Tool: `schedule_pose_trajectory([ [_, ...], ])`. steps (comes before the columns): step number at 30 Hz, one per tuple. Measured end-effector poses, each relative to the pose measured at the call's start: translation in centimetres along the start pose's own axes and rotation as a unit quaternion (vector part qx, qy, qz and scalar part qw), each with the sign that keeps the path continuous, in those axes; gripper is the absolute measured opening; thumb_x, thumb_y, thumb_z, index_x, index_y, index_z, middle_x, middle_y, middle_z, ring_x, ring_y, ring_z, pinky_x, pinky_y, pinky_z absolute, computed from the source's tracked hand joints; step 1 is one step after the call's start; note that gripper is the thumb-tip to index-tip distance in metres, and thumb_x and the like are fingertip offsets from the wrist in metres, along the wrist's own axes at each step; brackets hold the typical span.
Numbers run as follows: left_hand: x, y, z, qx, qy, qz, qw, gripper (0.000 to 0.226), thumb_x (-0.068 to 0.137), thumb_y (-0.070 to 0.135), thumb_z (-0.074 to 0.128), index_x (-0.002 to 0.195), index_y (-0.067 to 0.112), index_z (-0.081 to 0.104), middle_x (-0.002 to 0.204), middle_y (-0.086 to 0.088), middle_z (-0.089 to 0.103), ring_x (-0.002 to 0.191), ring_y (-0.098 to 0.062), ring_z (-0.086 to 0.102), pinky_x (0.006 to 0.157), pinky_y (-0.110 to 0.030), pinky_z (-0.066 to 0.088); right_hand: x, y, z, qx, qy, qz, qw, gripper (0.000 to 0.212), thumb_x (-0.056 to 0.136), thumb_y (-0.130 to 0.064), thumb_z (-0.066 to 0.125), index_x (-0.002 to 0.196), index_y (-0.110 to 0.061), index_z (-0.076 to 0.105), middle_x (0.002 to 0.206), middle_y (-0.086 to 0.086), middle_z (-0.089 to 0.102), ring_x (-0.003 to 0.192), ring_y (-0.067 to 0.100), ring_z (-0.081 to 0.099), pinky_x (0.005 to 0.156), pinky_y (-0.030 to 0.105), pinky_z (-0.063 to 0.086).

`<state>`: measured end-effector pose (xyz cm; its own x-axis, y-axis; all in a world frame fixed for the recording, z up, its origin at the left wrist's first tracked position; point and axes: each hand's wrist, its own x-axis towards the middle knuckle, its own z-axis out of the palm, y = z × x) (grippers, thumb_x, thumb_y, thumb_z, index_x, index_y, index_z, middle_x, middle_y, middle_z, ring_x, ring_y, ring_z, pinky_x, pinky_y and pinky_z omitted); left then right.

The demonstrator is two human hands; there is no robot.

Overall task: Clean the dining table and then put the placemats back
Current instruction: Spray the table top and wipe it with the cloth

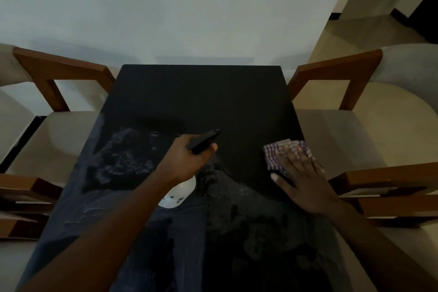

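The bare left arm [113,227] reaches in from the lower left, and the left grip [187,161] curls round the spray bottle [204,142], thumb alongside its black head. The right grip [305,180] lies flat, fingers straight and spread, pressing the cloth [276,156].

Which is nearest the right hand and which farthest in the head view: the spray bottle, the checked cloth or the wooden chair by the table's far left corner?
1. Cloth, pressed under the right hand, at the right edge of the table.
2. Spray bottle, mid-table, gripped by the left hand.
3. Chair, beyond the far left corner.
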<state>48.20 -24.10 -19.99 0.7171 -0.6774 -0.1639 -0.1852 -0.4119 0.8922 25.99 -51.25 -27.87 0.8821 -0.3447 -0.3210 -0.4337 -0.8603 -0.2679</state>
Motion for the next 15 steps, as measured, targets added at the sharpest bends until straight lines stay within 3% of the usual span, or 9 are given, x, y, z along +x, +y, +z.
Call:
schedule_pose_trajectory([
  [5, 0.2, 0.0, 0.1, 0.025, 0.014, -0.001, 1.0, 0.034, 0.1, 0.039, 0.068, 0.083, 0.01, 0.069, 0.077, -0.024, 0.066, 0.054, -0.018, 0.054, 0.054, -0.036, 0.045, 6.2, -4.4, -0.8, 0.038, -0.007, 0.05, 0.998, 0.102, 0.08, -0.1, 0.007, 0.165, -0.046, -0.012, 0.171, -0.013, -0.028, 0.157, 0.023, -0.03, 0.126, 0.057, -0.017],
  [10, 0.2, -0.1, 0.2, 0.031, 0.016, -0.009, 0.999, 0.044, 0.091, 0.052, 0.065, 0.077, 0.01, 0.063, 0.064, -0.012, 0.06, 0.054, -0.022, 0.053, 0.058, -0.041, 0.046, 3.5, -9.0, 1.3, 0.005, -0.01, -0.073, 0.997, 0.096, 0.086, -0.096, 0.009, 0.165, -0.046, -0.012, 0.172, -0.016, -0.027, 0.155, 0.017, -0.035, 0.127, 0.055, -0.016],
  [13, 0.1, -0.1, 0.1, 0.014, 0.015, -0.015, 1.0, 0.04, 0.097, 0.043, 0.067, 0.081, 0.006, 0.064, 0.062, -0.007, 0.056, 0.055, -0.022, 0.052, 0.059, -0.041, 0.045, -0.9, -8.2, 2.6, -0.026, -0.005, -0.142, 0.989, 0.083, 0.095, -0.087, 0.017, 0.163, -0.05, -0.014, 0.17, -0.023, -0.028, 0.155, 0.01, -0.034, 0.128, 0.051, -0.014],
  [15, -0.3, -0.1, 0.0, 0.014, 0.03, -0.009, 0.999, 0.037, 0.097, 0.042, 0.067, 0.076, 0.012, 0.063, 0.059, 0.0, 0.055, 0.053, -0.019, 0.051, 0.059, -0.041, 0.045, -3.3, -6.4, 3.0, -0.044, -0.001, -0.14, 0.989, 0.078, 0.099, -0.084, 0.018, 0.162, -0.052, -0.015, 0.17, -0.023, -0.028, 0.157, 0.011, -0.031, 0.13, 0.052, -0.009],
])
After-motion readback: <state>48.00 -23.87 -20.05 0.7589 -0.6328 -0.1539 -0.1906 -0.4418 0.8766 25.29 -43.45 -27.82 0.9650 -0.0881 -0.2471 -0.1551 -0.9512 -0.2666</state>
